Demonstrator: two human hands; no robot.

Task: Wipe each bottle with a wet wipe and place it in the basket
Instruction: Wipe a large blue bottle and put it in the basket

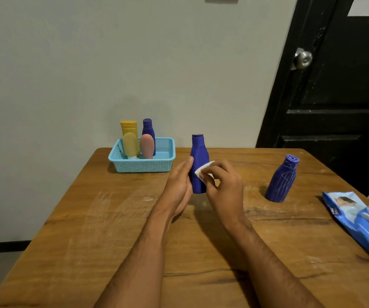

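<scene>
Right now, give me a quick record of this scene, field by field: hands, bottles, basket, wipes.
left hand: holds the blue bottle upright on the table
right hand: pinches a white wipe against that bottle
basket: light blue, holds four bottles
unwiped bottle: blue with pale scribbles, stands to the right
wipe pack: blue, at the table's right edge

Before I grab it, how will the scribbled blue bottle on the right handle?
The scribbled blue plastic bottle stands tall on a narrow base, so a sideways push probably tips it. Its round body would likely roll. It looks rigid, probably light.
</scene>
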